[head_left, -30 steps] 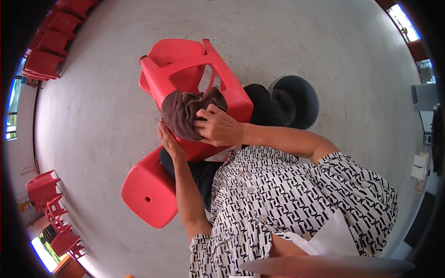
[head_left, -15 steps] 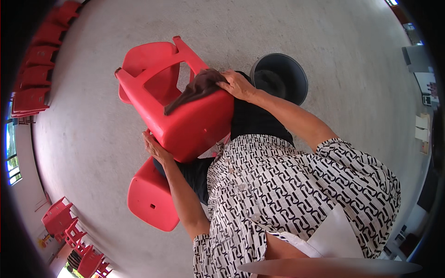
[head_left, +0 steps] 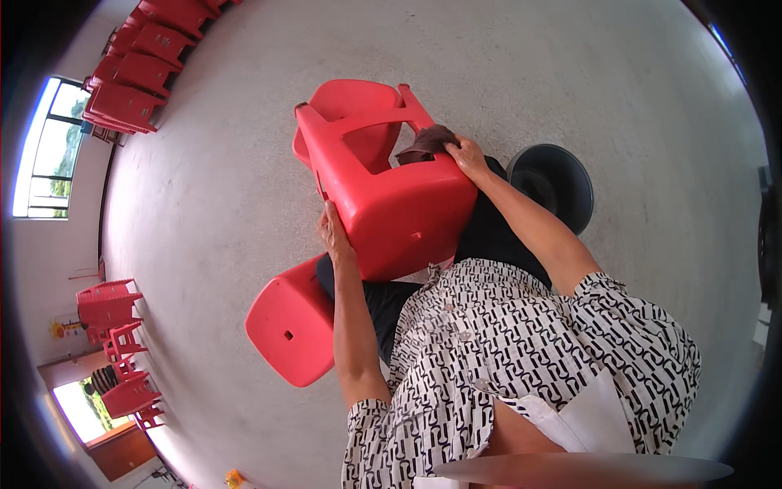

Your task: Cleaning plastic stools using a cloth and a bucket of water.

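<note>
Above a pale speckled concrete floor, the left hand grips the tipped red plastic chair's edge while the right hand clamps a brown cloth against it. Stacked red chairs line the windowed wall; a dark basin sits nearby.

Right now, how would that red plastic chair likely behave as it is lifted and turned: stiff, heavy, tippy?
The red plastic chair probably stays stiff: its moulded legs keep shape while tilted. It seems light for its size, since the left hand steadies one edge alone. The right hand presses a brown cloth on it, so it may swing.
</note>
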`<state>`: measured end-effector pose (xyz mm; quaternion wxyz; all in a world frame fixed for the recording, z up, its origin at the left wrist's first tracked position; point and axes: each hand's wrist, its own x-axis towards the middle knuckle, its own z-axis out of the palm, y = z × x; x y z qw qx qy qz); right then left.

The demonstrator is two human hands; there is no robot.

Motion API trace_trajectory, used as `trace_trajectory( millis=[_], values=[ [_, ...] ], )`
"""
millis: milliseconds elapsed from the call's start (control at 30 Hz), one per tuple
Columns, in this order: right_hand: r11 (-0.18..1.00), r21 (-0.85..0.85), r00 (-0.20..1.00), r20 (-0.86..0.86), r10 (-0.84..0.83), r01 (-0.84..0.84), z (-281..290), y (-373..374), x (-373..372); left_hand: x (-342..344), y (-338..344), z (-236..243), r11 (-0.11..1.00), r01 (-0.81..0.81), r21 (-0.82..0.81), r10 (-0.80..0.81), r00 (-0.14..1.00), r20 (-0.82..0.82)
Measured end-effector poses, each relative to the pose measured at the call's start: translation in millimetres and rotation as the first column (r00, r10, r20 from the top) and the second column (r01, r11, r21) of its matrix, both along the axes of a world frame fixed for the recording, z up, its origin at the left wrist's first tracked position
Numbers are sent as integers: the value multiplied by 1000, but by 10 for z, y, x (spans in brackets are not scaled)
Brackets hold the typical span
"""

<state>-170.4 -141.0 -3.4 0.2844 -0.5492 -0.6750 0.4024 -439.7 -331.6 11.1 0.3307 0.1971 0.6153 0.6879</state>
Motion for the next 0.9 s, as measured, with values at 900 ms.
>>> trace_trajectory(
  millis=[900],
  values=[
    [926,-279,714,-700,-16,-253,1723,-914,-137,-20,-109,527,950,126,-287,-213,931,-297]
  ],
)
